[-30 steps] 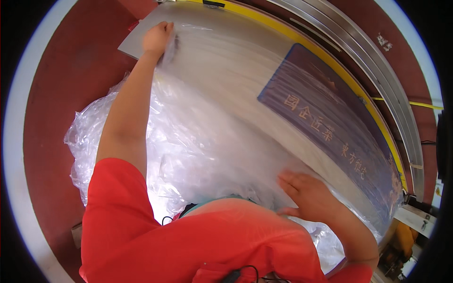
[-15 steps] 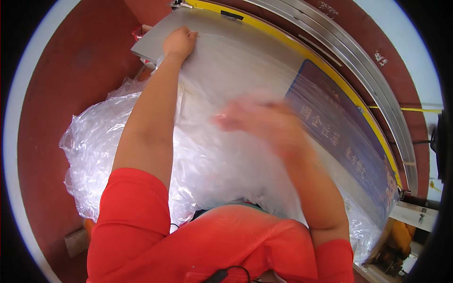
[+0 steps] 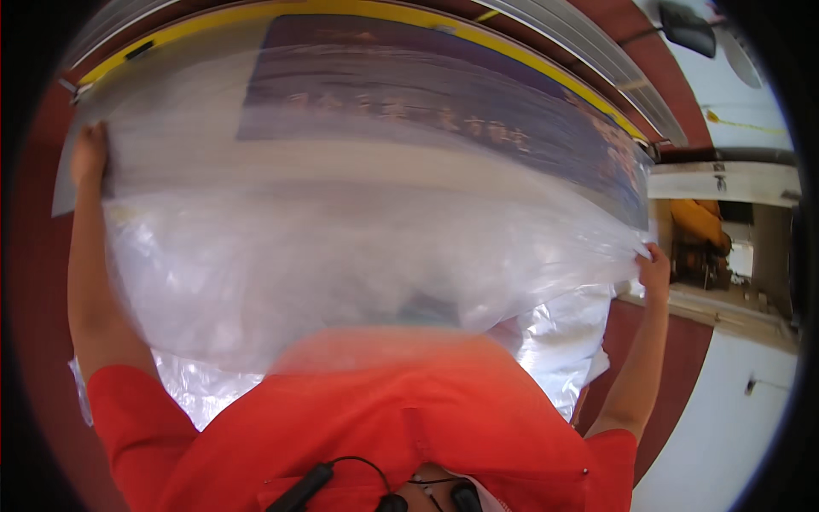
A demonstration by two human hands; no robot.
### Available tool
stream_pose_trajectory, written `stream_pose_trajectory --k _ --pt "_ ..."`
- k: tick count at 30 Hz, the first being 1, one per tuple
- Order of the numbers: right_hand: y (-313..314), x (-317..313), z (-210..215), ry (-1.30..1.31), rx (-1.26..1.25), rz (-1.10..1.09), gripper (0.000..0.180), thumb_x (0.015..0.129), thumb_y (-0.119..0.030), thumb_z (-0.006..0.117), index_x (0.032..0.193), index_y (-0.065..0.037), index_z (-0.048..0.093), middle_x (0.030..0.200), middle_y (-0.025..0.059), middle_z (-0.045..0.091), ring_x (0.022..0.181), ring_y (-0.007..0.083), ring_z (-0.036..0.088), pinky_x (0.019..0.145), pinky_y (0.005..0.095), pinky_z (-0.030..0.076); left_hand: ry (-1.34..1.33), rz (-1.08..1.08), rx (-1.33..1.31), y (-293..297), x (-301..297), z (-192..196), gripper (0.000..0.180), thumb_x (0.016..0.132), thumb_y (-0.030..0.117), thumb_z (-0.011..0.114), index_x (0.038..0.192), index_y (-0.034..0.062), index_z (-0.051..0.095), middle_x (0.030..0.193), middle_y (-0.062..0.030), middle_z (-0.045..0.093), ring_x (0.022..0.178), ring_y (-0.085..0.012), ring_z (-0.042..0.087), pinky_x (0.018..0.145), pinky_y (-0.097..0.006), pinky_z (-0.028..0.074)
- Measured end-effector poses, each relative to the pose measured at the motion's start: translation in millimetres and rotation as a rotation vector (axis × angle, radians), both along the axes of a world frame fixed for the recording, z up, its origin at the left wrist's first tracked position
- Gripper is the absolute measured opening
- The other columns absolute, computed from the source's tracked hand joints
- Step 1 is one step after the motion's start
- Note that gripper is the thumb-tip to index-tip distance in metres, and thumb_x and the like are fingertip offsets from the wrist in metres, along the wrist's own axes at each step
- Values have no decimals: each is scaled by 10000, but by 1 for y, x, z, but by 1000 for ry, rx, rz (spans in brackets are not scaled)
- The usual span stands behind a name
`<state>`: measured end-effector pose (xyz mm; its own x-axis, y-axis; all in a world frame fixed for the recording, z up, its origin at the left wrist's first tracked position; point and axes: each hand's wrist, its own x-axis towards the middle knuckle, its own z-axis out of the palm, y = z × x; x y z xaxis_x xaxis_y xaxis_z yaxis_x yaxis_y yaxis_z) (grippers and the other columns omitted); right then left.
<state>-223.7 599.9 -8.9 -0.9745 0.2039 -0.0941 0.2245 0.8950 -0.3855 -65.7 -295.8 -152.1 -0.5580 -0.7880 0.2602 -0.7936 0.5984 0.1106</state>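
Observation:
A wide sheet of clear plastic film [image 3: 358,230] stretches between my hands and lies over a large flat panel. The panel carries a dark blue printed area [image 3: 367,72], showing through the film. At the far left, my left hand [image 3: 90,156] is closed on the film's edge, close to the panel's grey corner [image 3: 68,183]. My right hand [image 3: 654,270], out at the right, pinches the film's other side, which gathers into folds at the fingertips. The near part of the film hangs loosely in front of my red shirt.
A yellow strip [image 3: 520,53] runs along the panel's far edge, with metal rails [image 3: 563,30] beyond it. More crumpled film [image 3: 559,341] bunches below on the right. An opening at the right shows a yellow machine part [image 3: 699,220]. Red-brown and white surfaces surround the panel.
My view has turned right. My right hand has swung from the middle out to the right and now grips the film. The film is spread wide, while my left hand stays at the left edge.

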Motion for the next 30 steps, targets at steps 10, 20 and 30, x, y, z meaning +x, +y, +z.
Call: stream_pose_trajectory --k 10,20,30 --pt "10 -59 130 1087 131 424 416 807 -323 429 1084 -13 431 1003 101 440 873 217 401 736 305 336 0 15 39 3 2 8 386 797 427 395 876 66 508 906 -175 550 859 -361 505 709 -415 388" --pt "-37 -90 -82 129 470 275 572 810 -377 406 1233 -13 285 1250 204 302 1160 313 284 958 373 221 56 -12 22 19 -5 8 360 805 397 420 830 50 515 827 -161 561 780 -338 526 655 -386 398" --pt "-224 -96 -84 381 314 907 623 756 -414 479 1215 -25 318 1291 116 278 1214 252 218 982 414 136 156 -35 130 -27 22 -1 387 809 389 429 887 26 538 838 -143 565 809 -257 536 712 -335 386"
